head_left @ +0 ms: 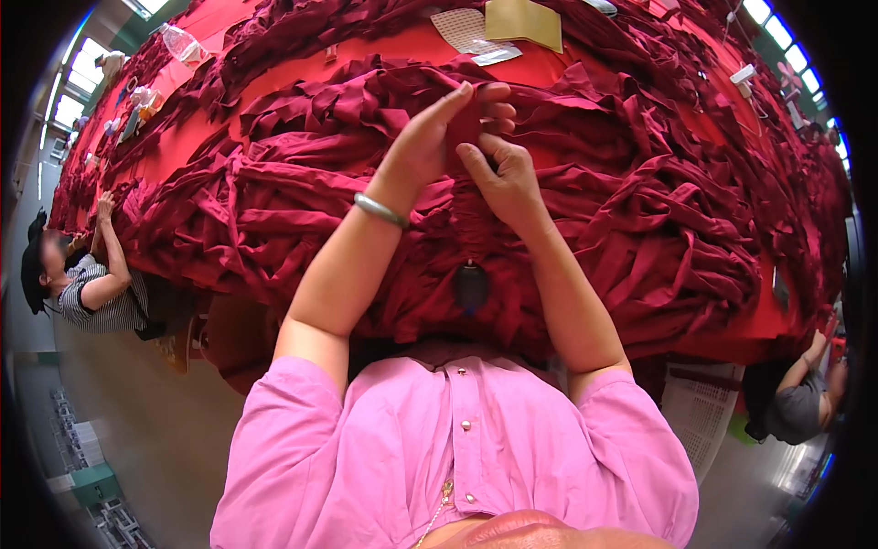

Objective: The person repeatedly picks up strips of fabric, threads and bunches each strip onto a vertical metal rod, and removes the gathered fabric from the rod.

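Above the middle of the heap, my left hand (pixel 422 146) is curved around a dark red piece of fabric (pixel 464 133), its fingertips showing on the far side. Just below those fingertips, my right hand (pixel 510 183) pinches the same fabric, thumb toward the left. The gathered cloth hangs down between my forearms. Beneath it, nearer my body, is a dark rounded object (pixel 471 289), blurred, its kind unclear. Long crumpled folds of dark red fabric (pixel 640 220) surround both hands.
Bright red covering (pixel 540 69) shows between the heaps. Beyond lie a yellowish sheet (pixel 523 24), a pale patterned piece (pixel 460 32) and a clear plastic bag (pixel 183 44). A person in a striped top (pixel 96 297) works at left, another in grey (pixel 797 407) at right.
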A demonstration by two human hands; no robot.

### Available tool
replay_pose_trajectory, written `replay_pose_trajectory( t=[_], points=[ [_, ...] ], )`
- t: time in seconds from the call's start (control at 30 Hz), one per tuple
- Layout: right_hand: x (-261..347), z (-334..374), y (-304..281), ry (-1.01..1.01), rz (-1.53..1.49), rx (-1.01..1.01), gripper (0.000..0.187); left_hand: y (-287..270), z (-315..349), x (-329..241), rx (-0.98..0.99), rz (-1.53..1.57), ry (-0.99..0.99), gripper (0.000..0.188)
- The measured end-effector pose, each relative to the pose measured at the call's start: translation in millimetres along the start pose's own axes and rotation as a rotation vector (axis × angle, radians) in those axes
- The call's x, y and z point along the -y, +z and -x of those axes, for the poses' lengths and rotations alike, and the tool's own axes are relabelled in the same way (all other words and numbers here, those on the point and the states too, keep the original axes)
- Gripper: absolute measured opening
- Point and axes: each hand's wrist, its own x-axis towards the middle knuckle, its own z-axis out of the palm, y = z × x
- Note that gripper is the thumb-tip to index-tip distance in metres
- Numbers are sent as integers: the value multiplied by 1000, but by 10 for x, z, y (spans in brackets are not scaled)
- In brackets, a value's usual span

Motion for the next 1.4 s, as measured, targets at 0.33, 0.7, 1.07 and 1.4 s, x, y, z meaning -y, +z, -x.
replay_pose_trajectory(
  t=[0.33,0.7,1.07,1.4],
  points=[
    [-42,36,7,39,-11,41,31,36,-1162,-1238,-2,-367,264,46],
    [36,13,-4,21,-8,23,38,-1281,-835,-1447,-689,-729,11,21],
    [-39,37,-17,77,-60,17,37,-112,-1142,-2105,-366,-1092,912,35],
    [-61,35,0,18,-29,6,37,-218,120,-821,-427,-1104,-222,62]
  ],
)
